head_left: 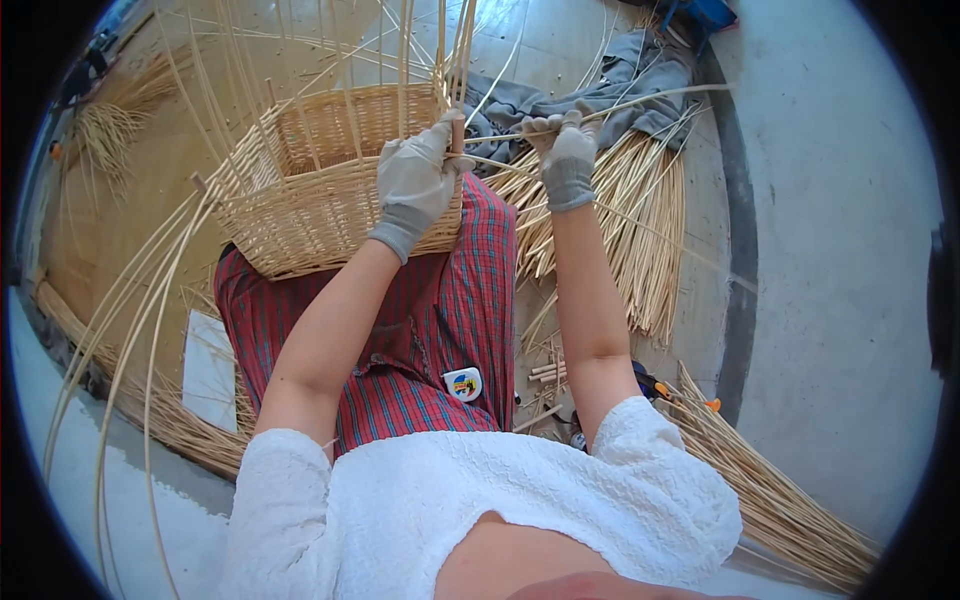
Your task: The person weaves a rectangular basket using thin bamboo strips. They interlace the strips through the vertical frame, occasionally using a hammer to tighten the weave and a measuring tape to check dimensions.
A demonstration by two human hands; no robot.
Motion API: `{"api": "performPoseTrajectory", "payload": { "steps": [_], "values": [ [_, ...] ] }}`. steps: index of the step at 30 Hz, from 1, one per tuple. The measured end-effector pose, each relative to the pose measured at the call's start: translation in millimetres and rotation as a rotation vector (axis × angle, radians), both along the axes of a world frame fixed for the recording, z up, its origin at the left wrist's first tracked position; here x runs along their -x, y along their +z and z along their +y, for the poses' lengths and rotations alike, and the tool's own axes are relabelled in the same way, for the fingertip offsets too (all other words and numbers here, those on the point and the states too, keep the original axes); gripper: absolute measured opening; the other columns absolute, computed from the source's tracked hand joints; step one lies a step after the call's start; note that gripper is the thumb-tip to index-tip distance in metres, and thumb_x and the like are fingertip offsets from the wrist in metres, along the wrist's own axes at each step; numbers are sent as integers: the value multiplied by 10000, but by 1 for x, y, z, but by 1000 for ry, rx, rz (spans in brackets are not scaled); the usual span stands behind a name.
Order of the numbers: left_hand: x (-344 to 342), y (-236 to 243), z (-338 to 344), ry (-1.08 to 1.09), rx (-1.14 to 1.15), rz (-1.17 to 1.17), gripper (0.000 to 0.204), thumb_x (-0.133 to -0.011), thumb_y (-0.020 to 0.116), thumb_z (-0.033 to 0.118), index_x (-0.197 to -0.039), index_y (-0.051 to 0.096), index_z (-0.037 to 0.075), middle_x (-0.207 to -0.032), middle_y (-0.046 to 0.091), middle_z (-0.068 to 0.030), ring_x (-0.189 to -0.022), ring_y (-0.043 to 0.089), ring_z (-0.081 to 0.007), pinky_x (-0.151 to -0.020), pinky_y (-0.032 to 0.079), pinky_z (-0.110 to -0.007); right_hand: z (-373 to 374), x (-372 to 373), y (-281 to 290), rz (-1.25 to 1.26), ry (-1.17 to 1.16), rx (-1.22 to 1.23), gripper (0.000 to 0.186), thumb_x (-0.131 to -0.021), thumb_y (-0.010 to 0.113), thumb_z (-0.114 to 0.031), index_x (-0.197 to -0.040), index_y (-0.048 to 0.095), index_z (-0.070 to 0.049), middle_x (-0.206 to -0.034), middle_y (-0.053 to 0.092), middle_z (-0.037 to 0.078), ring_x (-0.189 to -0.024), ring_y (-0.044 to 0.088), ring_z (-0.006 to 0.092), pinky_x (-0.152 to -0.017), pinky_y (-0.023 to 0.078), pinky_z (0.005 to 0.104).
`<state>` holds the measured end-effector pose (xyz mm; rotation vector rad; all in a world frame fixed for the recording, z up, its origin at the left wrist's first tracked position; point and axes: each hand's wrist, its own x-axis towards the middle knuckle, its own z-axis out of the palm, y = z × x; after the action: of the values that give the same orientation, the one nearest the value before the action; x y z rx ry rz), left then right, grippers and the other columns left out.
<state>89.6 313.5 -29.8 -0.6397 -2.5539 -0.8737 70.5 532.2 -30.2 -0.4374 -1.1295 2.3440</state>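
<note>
Wickerwork fills the head view: a half-woven wicker basket [320,190] rests on the person's lap, over a red plaid skirt [440,310], its uncut upright stakes [400,50] fanning up past the top edge. The left hand [415,180], in a grey glove, is closed on the basket's near right rim, fingers clamped around a stake just where the weave ends. The right hand [567,155], gloved too, is fisted around a thin cane strand [640,100] that runs from the rim, through the grip, and out to the right.

Judging from the tension in that strand, a hard pull could kink or snap it close to the left grip, or drag the stake out of line; a slack left hold would let the basket roll off the knees.

Beyond the right hand lies a grey cloth [610,75], and just below it a bundle of cut canes [620,220] crowds the floor. Long loose canes [130,310] arc left of the basket, and another cane bundle [780,500] lies far right, so stray ends could snag the working strand
</note>
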Motion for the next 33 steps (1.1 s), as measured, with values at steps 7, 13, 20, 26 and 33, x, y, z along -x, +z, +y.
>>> {"api": "performPoseTrajectory", "payload": {
  "steps": [7,13,20,26,33],
  "values": [
    [0,-4,9,8,-66,3,435,-846,705,261,-1261,649,145,-963,722,-71,-884,684,-242,-815,462,-385,-115,-94,15,210,-22,-916,336,-945,547,-24,-1270,617,-72,-898,728,75,-803,705,197,-755,577,342],
    [-1,5,-3,-160,-515,-25,430,-918,637,134,-1327,578,16,-1222,635,-130,-1071,640,-227,-988,478,-349,-132,-75,59,313,554,-754,466,-802,656,152,-1236,668,-16,-1152,709,68,-1062,660,147,-933,536,293],
    [0,-6,-96,-211,-1231,-682,370,-1048,542,352,-1219,592,28,-1031,682,-112,-939,682,-213,-777,599,-348,-77,-19,43,-324,477,-1455,536,-790,848,-357,-1160,634,-34,-1026,665,106,-918,650,225,-838,523,353],
    [69,72,-24,-409,-817,-443,397,-986,643,309,-1257,559,32,-972,716,-124,-820,715,-214,-728,610,-358,-109,-7,-6,-305,-76,-1594,345,-819,779,-288,-1034,598,-87,-928,615,143,-846,621,349,-758,508,456],
    [78,105,52,-377,-446,-301,528,-943,629,59,-1443,474,124,-1174,687,-165,-1042,680,-226,-803,575,-338,-107,-13,6,-356,8,-1454,329,-875,703,-315,-1083,560,-104,-918,665,152,-872,664,373,-752,519,481]
  ]
}}
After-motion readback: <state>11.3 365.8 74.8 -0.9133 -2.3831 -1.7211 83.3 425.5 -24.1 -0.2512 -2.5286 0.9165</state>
